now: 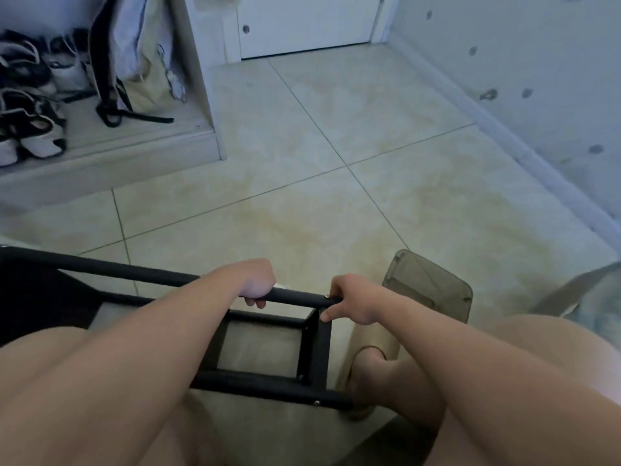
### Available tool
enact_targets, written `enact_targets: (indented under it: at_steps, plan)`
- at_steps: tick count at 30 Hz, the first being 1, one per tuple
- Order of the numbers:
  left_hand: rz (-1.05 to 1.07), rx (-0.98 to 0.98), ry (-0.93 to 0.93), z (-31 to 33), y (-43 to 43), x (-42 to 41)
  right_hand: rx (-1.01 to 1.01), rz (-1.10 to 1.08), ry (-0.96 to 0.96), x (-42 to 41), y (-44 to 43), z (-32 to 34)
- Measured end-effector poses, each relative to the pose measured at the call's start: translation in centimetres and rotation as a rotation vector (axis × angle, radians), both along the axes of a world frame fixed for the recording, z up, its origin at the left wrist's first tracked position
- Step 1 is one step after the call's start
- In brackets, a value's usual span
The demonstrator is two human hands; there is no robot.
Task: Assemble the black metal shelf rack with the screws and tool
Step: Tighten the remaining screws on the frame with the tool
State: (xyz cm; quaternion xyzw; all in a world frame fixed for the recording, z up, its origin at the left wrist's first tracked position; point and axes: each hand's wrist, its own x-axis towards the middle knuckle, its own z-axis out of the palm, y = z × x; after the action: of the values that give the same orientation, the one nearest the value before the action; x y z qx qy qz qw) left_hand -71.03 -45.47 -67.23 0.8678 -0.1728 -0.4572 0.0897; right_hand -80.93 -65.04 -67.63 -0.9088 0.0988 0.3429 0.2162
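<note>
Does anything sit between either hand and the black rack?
Nothing visible does. The left hand grips the top bar of the black rack, and the right hand pinches that bar's end at the corner joint.

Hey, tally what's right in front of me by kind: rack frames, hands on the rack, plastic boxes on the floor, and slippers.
Black rack frame: 1
Hands holding its top bar: 2, left hand and right hand
Translucent plastic box: 1
Slipper: 1
Total: 5
</note>
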Motion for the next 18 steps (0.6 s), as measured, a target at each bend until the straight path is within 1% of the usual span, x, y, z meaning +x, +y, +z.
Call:
enact_targets:
  at_steps: [4,6,11,14,18]
  plan:
    - [0.231,-0.136,-0.148,0.2,0.1,3.3,0.03,-0.076,-0.165,3.2,-0.8,0.8]
    - [0.237,-0.173,-0.231,0.3,0.2,4.7,0.022,-0.091,-0.241,4.4,-1.0,1.3]
    - [0.215,-0.148,-0.45,-0.7,0.6,5.5,-0.061,-0.048,-0.43,5.2,-0.5,1.1]
    - [0.232,-0.148,-0.485,-2.2,1.0,4.7,-0.087,-0.057,-0.449,4.5,0.3,-0.3]
    - [0.239,-0.14,-0.466,-5.0,1.6,2.7,-0.083,-0.043,-0.368,3.5,0.9,-3.0]
